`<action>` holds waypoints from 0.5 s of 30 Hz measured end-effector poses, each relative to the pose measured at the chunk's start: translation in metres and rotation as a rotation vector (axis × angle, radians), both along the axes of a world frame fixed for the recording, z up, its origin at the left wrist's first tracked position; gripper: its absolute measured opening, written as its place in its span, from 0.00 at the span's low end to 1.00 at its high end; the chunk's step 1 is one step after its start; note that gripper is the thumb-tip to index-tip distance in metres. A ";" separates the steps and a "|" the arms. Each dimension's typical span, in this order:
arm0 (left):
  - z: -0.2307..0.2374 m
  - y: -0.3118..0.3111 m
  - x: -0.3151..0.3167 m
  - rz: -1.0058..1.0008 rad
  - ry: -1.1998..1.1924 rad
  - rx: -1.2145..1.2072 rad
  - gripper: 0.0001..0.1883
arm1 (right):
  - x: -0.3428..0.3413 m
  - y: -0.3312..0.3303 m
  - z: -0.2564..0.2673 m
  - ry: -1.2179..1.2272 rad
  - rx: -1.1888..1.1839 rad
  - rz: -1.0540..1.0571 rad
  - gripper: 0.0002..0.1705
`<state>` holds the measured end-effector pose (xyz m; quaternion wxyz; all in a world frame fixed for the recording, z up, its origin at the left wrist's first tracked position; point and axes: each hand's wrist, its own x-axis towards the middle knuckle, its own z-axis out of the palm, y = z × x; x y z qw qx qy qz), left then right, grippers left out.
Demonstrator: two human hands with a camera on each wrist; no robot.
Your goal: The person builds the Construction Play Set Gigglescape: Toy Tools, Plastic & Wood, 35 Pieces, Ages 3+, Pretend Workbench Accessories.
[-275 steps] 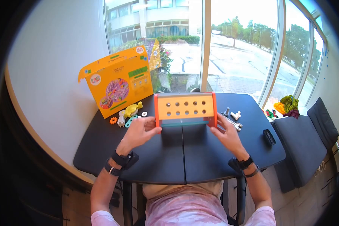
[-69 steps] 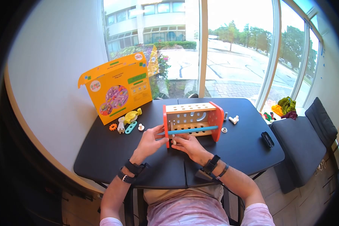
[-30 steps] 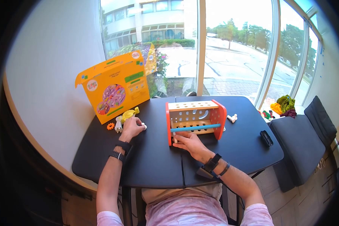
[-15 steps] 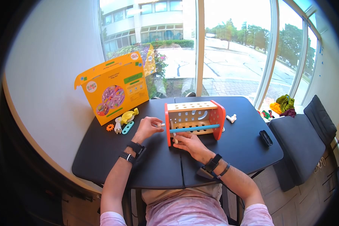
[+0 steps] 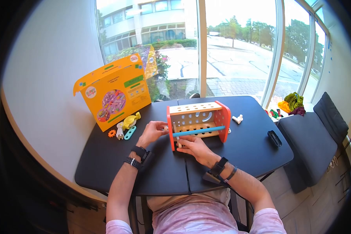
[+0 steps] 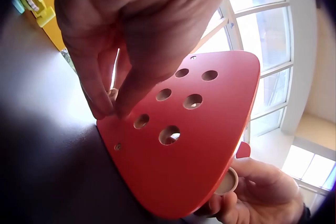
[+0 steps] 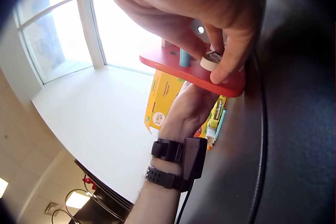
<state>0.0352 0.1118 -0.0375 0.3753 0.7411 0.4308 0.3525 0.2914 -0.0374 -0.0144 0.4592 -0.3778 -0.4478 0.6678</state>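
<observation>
I take this for a ground-floor office room, though I can't be sure. Tall windows (image 5: 202, 50) face a paved lot (image 5: 234, 58) at ground level and a building (image 5: 144, 19) with rows of windows. I see a plain wall (image 5: 46, 58), a padded chair (image 5: 308, 156) beside my table (image 5: 156, 171), and a ceiling light (image 7: 77, 199).
</observation>
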 end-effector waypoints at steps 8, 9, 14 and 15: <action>-0.001 -0.001 0.001 -0.007 -0.055 -0.051 0.21 | -0.002 0.003 -0.001 -0.004 0.006 0.001 0.19; 0.002 -0.003 0.001 0.003 -0.042 -0.075 0.20 | -0.002 0.002 0.000 -0.004 0.005 0.004 0.19; 0.014 -0.015 0.009 0.034 -0.105 -0.199 0.18 | -0.004 0.001 0.001 0.004 0.017 0.007 0.19; 0.013 -0.014 0.010 0.033 -0.112 -0.207 0.18 | -0.004 0.002 0.001 0.005 0.020 0.010 0.19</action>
